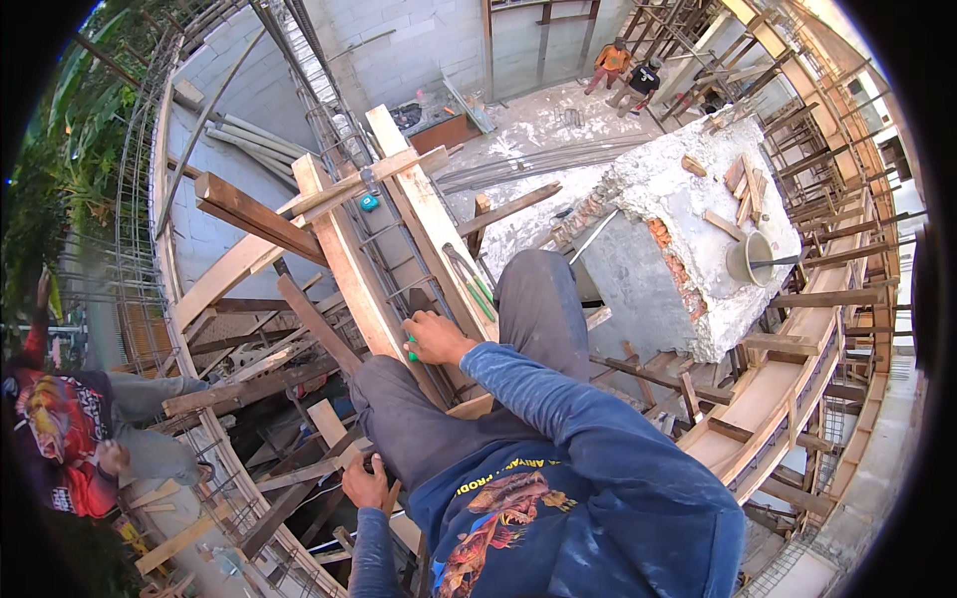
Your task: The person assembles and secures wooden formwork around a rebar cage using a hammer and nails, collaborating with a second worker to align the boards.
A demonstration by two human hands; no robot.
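Note:
I sit astride a long wooden form of two pale boards with reinforcing bars between them. Closed around a small green thing [412, 349], my right hand [437, 337] is over the gap between the boards; most of that thing is hidden by the fingers. Pincers with green handles [472, 282] lie on the right board [429, 204], just beyond that hand. My left hand [366, 484] hangs low beside my left thigh, fingers loosely bent and apart, near some timber. Farther along the form, a teal tape measure [370, 202] sits by a wooden crosspiece [374, 179].
A rough concrete block [638, 269] at right bears a bucket [750, 261] and wood scraps. Another person [80, 429] is at the far left; two people [626, 75] stand below at the back. Timber props [259, 219] and rebar surround the form, with a drop beneath.

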